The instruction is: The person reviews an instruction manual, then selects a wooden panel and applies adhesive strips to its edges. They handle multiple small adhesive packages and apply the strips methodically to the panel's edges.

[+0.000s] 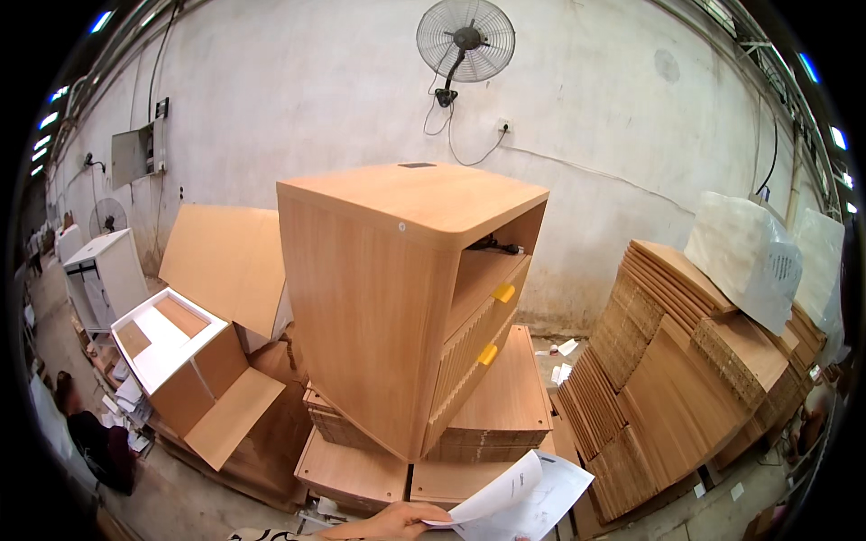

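My left hand [390,524] reaches in at the bottom centre, its fingers closed on the left edge of some printed paper sheets [528,505]. The top sheet curls up. Just beyond stands a wood-coloured nightstand cabinet [361,298], turned so one corner points toward me. Its right-hand face has an open compartment with a black cord [496,245] inside, above two fluted drawers. A yellow tab [503,292] sticks out at the upper drawer and another yellow tab [488,353] at the lower one. The cabinet rests on stacked wooden panels [501,397]. My right hand is out of view.
At the left, an open carton [216,379] holds white foam and wooden pieces. Leaning stacks of panels [672,379] stand at the right, topped by white plastic-wrapped packs [744,257]. A person [101,444] is low at the far left. A fan [465,39] hangs on the wall.
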Available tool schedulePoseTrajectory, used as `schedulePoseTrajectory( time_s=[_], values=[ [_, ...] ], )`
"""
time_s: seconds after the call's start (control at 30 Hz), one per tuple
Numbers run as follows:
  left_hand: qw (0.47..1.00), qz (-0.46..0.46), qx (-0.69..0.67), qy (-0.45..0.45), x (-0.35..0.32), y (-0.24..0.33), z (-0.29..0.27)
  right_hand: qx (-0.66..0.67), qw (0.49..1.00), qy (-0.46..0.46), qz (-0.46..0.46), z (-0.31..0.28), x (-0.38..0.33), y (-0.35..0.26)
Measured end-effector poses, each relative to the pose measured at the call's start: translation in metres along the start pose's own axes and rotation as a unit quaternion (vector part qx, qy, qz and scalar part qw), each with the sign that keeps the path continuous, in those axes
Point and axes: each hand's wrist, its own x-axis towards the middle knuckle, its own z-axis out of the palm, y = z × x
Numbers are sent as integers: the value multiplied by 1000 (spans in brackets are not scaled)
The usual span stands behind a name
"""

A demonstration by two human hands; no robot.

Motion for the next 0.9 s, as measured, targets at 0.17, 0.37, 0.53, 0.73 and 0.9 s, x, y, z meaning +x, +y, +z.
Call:
schedulePoseTrajectory(
  time_s=[0.17,0.37,0.53,0.73,0.9],
  values=[
    [1000,-8,8,8,-5,-12,4,-16,999,-20,-33,-15,14,27],
    [998,-26,21,61,-35,-5,-8,-73,997,-34,-8,14,-6,22],
    [983,-76,-28,162,-62,2,-23,6,999,-35,-12,23,-15,33],
    [933,-202,-53,294,-111,22,-81,84,993,-74,-38,70,-57,19],
    [893,-179,-167,378,-181,13,-147,0,993,-92,-79,138,-101,11]
  ],
)
